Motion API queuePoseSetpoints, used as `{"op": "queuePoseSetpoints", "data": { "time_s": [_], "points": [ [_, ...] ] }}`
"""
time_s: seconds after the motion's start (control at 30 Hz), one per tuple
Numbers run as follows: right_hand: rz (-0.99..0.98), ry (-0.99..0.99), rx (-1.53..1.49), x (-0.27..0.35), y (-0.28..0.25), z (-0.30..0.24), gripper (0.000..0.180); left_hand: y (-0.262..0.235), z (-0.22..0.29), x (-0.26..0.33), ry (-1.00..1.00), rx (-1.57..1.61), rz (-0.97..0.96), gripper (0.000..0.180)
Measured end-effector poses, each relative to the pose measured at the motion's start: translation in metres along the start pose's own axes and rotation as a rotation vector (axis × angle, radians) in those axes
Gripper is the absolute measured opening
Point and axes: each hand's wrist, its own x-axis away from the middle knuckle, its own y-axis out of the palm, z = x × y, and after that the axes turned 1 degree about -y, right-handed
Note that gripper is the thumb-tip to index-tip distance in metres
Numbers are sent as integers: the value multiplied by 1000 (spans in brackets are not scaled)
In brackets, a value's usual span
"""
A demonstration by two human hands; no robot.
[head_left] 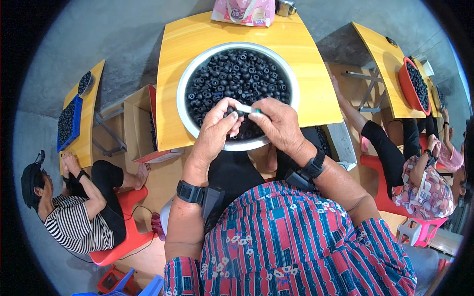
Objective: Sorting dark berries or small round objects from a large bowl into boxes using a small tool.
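My left hand (217, 121) is closed around a small round black piece (231, 110), pinched between thumb and fingers. In my right hand (281, 121) is a slim pale tool with a bit of teal on it (246, 108), its tip against or very near the piece; it looks like a small blade, though its full shape is hidden by my fingers. Both hands are above the near part of a wide metal basin (181, 93), which is full of similar black ring-like pieces (237, 74). The basin stands at the front of a yellow table (182, 39).
A pink bag (243, 12) and a jar (285, 8) stand at the table's far edge. An open cardboard box (139, 123) is on the floor at left. Seated people (79, 222) flank me at other tables, with a blue tray (76, 116) and a red basin (408, 86).
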Motion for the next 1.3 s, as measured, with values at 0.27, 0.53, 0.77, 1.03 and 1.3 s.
{"op": "queuePoseSetpoints", "data": {
  "time_s": [0.27, 0.53, 0.77, 1.03, 1.3],
  "points": [
    [45, 89, -227, 0, -1, 4, 19, 5, 1, -2, -14, -13, 26, 15],
    [-25, 130, -380, -1, -8, -5, 30, 6, 1, -2, 11, -62, 71, 13],
    [45, 0, -334, -2, 0, 4, 32, 3, -2, -5, 10, -38, 71, 14],
    [-42, 50, -340, -5, -6, -1, 25, 2, 0, -6, -23, -8, 27, 15],
    [-56, 82, -375, -5, -7, -6, 20, 2, 1, -6, -41, -79, -3, 19]
  ]
}}
